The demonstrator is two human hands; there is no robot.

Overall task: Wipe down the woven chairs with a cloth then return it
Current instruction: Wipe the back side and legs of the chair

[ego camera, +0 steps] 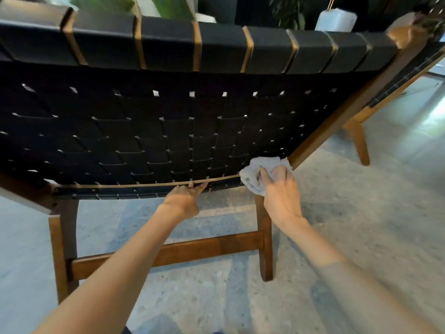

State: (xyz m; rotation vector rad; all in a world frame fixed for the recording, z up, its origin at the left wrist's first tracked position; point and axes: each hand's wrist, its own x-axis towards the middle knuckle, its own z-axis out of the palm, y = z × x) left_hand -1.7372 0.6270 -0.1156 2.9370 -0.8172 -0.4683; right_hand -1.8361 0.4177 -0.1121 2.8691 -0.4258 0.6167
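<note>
Viewed from behind the woven chair (168, 131). Pale cloth (252, 182): crumpled, at lower right corner of chair back, pressed against the black webbing just beside the wooden side post. Right hand (281, 196): fingers curled tight round cloth, bunching it. Left hand (183, 201): at chair's bottom rail, left of cloth, index finger laid straight along rail edge, other fingers bent against it; clasping or merely touching, cannot tell. Speckled floor (361, 213) beneath chair.

chair (154, 131): matt black woven straps, brown wood | cloth (255, 175): soft grey
</note>
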